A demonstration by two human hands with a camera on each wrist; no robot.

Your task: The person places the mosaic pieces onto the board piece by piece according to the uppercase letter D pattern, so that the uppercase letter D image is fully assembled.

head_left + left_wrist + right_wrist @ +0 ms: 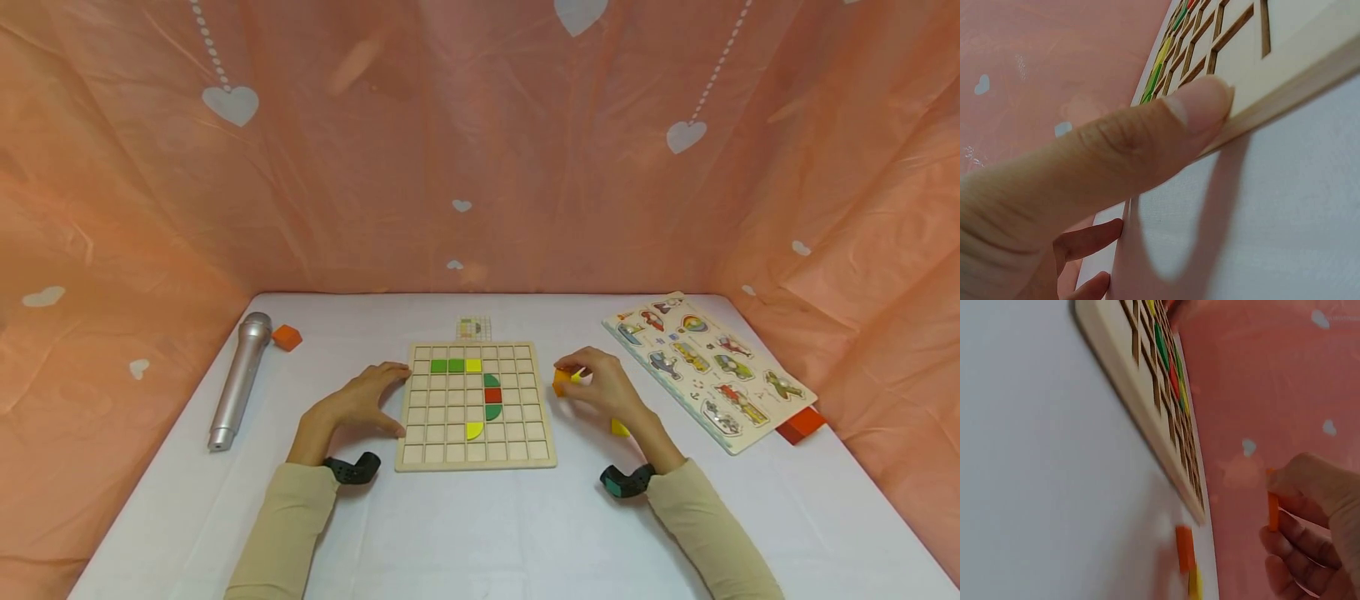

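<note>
on the white-covered table point(480, 542) lies a square pale wooden grid board point(457, 412), green, yellow and red flat tiles point(492, 396) in some cells. the relaxed left hand point(352, 406) touches its left edge; beyond its right edge, the right hand point(606, 382) pinches a thin orange piece point(1273, 509). just behind sits a small gridded card point(474, 328).

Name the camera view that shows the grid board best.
The head view: all four corners of the grid board show. Both wrist views catch it only at a steep slant, cut off by the frame.
</note>
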